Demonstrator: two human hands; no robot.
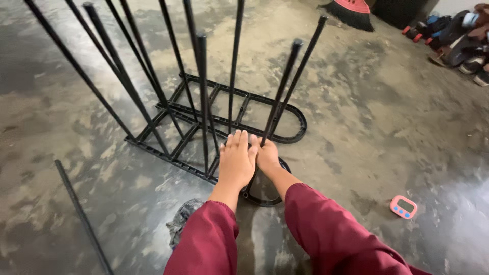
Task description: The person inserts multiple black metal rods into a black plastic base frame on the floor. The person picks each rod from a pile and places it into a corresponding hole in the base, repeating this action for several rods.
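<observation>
Illumination: soft, diffuse, moderately bright daylight quality. Concrete floor (387, 117) shows pale sheen at lower right; no harsh glare. Shadows faint, a weak one under the hands. Focus sharp at centre. Wide-angle distortion: black rods (204, 91) fan outward toward top edge. Slight softness at the corners, shoes (458, 46) less crisp.

The rack frame (232, 109) and its upright rods (202, 97) are showing plain black, as is the loose rod (81, 214) lying apart on the floor (387, 117) — a mottled grey concrete, blotched with tan and darker patches. Both sleeves (326, 229) are showing deep maroon, and a small timer (403, 207) is glowing pink with blue buttons and a grey screen. A broom (351, 11) at the top edge is showing a red head over dark bristles — beside it, shoes (458, 40) in black, red and blue.
</observation>
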